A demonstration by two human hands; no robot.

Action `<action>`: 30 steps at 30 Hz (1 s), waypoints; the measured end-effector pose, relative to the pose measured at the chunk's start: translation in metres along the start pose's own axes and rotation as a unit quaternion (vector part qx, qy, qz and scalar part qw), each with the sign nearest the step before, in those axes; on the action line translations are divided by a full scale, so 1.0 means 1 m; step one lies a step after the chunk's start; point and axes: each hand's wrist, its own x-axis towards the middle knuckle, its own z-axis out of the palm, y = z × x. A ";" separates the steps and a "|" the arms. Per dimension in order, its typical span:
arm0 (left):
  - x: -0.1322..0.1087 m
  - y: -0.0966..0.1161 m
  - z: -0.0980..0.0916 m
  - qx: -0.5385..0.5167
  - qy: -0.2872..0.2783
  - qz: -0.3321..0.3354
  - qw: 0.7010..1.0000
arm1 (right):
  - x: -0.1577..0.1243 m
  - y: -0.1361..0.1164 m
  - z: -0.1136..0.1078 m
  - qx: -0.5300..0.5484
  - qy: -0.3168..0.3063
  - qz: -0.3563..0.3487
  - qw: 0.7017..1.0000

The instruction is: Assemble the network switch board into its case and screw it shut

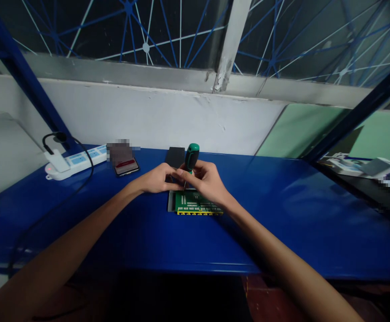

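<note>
A screwdriver [192, 156] with a green and black handle stands nearly upright above a green circuit board [191, 201]. My right hand [210, 179] is closed around the lower part of the screwdriver. Opposite it, my left hand [157, 178] has its fingertips drawn together beside the shaft, over the board's far left edge. Whatever those fingertips pinch is too small to make out. A row of yellow connectors lines the board's near edge, and a grey metal edge [171, 202] shows at its left. My hands hide the board's far side and the screwdriver's tip.
Behind my hands lies a flat black object [174, 155]. A phone [127, 166] and a white power strip [81, 161] with a black cable lie to the left on the blue table [141, 237]. Blue frame posts rise at both sides; papers [345, 163] lie far right.
</note>
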 end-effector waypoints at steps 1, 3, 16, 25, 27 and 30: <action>0.000 -0.001 0.000 -0.003 0.004 -0.003 1.000 | 0.000 0.000 0.000 -0.008 0.001 0.001 1.000; 0.001 -0.002 0.002 -0.010 0.013 -0.009 1.000 | 0.000 0.000 0.001 -0.015 0.003 0.002 1.000; 0.000 0.004 0.004 -0.007 0.003 -0.015 1.000 | -0.001 0.002 0.001 -0.014 0.018 0.019 1.000; 0.001 -0.004 0.004 0.007 0.040 -0.004 0.999 | -0.003 -0.001 0.005 -0.052 0.016 0.022 0.998; 0.000 -0.004 0.003 0.005 0.031 0.004 1.000 | -0.003 -0.002 0.006 -0.048 0.017 0.025 0.998; 0.000 -0.005 0.004 0.009 0.016 0.009 1.000 | -0.002 -0.002 0.005 -0.053 0.020 0.025 0.998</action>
